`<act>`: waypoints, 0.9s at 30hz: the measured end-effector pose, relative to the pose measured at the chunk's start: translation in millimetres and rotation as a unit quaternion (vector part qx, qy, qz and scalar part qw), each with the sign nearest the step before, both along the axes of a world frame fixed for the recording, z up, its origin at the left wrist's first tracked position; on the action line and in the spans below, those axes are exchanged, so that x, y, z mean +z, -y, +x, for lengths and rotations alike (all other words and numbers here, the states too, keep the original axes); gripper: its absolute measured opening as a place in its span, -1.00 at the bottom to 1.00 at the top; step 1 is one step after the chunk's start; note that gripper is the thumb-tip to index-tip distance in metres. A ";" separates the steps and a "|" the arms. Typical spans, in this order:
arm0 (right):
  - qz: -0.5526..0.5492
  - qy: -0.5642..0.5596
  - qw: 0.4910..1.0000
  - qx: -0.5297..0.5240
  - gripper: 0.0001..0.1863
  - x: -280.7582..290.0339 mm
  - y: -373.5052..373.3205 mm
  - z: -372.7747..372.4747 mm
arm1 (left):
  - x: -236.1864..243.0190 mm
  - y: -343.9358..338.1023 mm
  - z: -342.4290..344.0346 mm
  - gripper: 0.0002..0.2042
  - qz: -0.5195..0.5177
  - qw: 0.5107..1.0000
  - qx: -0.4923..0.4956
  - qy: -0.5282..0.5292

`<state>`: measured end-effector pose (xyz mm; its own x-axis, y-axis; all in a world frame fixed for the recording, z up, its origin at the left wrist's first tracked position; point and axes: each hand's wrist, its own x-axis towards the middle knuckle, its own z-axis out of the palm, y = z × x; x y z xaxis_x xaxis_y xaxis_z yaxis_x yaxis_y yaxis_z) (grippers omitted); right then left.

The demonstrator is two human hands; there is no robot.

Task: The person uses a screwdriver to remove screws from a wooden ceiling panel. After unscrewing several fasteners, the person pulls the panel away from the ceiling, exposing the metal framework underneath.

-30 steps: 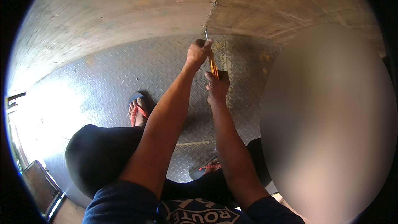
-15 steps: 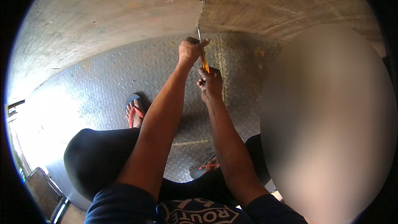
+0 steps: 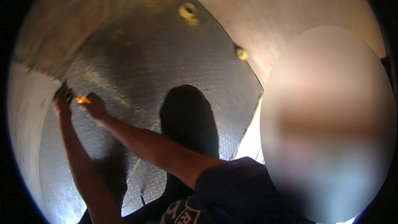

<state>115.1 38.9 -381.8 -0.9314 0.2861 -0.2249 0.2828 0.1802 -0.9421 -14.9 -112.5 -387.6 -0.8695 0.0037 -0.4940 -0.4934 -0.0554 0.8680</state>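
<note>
A slim hand tool with an orange, see-through-looking handle (image 3: 83, 99) is held slantwise just above the left edge of the dark grey metal floor with a raised tread pattern (image 3: 161, 54). The person's left hand (image 3: 62, 100) is closed around its forward part, close to where the floor meets the brown wooden wall panels (image 3: 25, 99). The right hand (image 3: 95, 106) grasps the rear end of the handle, so the orange shows between the two hands. Motion blur hides how each finger sits, and whether the tool's tip touches the panels cannot be told.

Both bare forearms reach toward that left edge, the right one passing in front of a knee in black cloth (image 3: 188, 118). A navy blue short sleeve (image 3: 240, 182) covers the upper right arm, and a pale print shows on the chest of the shirt.

Across the floor, near its upper edge, lies a yellow ring-shaped roll (image 3: 187, 15), with an orange-yellow patch on the metal just beside it. A second, smaller-looking yellow round piece (image 3: 241, 53) is at the right edge, against another light brown wooden panel (image 3: 265, 20). Bright light shows beyond the floor's lower right edge.
</note>
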 end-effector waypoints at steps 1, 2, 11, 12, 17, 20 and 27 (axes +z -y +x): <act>-0.004 -0.039 0.998 -0.058 -0.62 1.4 13.5 -0.5 | -9.6 5.9 -8.8 -0.64 -0.052 0.998 -0.004 -0.041; 0.135 -0.103 0.982 -0.078 -0.62 5.1 19.8 -5.2 | -14.8 16.9 -13.3 -0.67 -0.052 0.997 -0.004 -0.050; -0.538 0.194 0.818 0.068 -0.54 54.5 -6.7 17.0 | -29.0 37.9 -21.7 -0.50 0.058 0.998 -0.001 0.036; -0.373 0.105 0.922 0.017 -0.62 50.4 0.1 18.1 | -25.2 33.2 -20.1 -0.48 0.053 0.998 0.006 0.030; 0.045 -0.084 0.981 -0.170 -0.67 29.7 44.1 14.0 | -10.5 13.6 -8.2 -0.49 -0.012 0.999 -0.029 0.021; -0.023 -0.097 0.983 -0.156 -0.61 27.4 40.3 7.3 | -16.2 12.8 -16.9 -0.48 -0.144 0.984 -0.071 0.079; -0.545 0.119 0.829 0.032 -0.35 49.8 -4.4 8.7 | -41.4 35.5 -22.8 -0.46 0.170 0.981 -0.082 0.048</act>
